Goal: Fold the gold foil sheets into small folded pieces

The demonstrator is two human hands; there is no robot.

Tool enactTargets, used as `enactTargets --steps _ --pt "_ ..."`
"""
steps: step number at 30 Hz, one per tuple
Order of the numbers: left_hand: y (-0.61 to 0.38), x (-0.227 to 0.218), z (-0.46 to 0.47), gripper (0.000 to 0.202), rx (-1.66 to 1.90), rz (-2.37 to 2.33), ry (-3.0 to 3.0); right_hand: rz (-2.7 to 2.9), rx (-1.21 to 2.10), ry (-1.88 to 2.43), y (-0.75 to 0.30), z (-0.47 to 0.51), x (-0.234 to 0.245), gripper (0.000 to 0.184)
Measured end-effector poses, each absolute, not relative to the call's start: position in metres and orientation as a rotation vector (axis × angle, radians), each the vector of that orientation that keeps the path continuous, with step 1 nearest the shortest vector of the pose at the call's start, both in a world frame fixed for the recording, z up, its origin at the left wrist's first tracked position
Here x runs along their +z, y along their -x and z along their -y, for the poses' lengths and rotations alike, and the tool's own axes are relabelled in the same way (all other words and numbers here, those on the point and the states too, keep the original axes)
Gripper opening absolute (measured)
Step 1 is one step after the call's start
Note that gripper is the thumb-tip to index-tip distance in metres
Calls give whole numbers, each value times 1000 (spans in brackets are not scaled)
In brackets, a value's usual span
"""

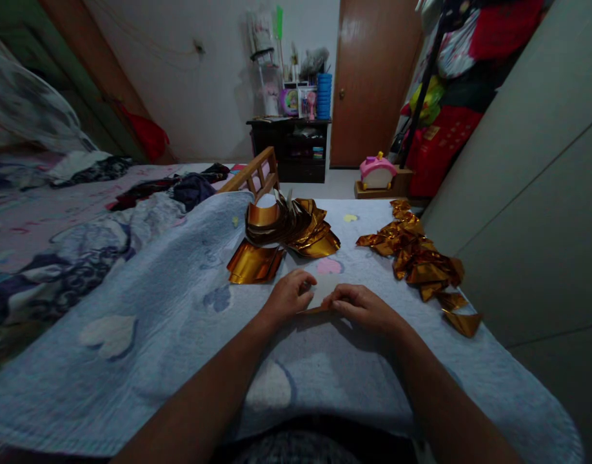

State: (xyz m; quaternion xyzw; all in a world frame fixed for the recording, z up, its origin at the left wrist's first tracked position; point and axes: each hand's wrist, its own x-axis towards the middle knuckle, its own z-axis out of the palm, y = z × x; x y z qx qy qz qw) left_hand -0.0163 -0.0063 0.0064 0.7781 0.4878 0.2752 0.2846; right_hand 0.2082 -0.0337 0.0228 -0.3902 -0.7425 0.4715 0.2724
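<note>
Between my hands, in front of me, lies a sheet of gold foil paper (324, 287) with its pale side up. A narrow gold strip shows along its near edge. My left hand (289, 296) grips the left side of the sheet with curled fingers. On the right side, my right hand (362, 305) pinches the near edge between thumb and fingers. Just beyond my left hand is a flat stack of gold foil sheets (256, 263). Behind it sits a curled, fanned pile of gold foil sheets (311, 233). A heap of folded gold foil pieces (414, 251) lies to the right.
A blue blanket with heart shapes (180, 335) covers the surface under my hands. Clothes (146, 219) lie on a pink bed to the left. A pale cabinet (528, 193) borders the right side. A dark shelf (289, 148) and a pink toy (377, 173) stand farther back.
</note>
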Motion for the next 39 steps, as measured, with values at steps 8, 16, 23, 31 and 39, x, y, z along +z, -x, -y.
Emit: enactTargets --steps 8,16,23,31,39 --pt "22 20 5 60 807 -1162 -1653 1881 1007 1223 -199 26 13 15" --pt "22 18 5 19 662 -1270 -1905 1862 783 1368 -186 17 0 10" --pt "15 3 4 7 767 -1419 -2231 1957 535 1538 -186 12 -10 22" --pt "13 0 3 28 621 -1524 -2307 2087 200 1682 -186 10 -13 29" --pt "13 5 1 20 603 -1501 -2227 2111 233 1674 -186 11 -10 28"
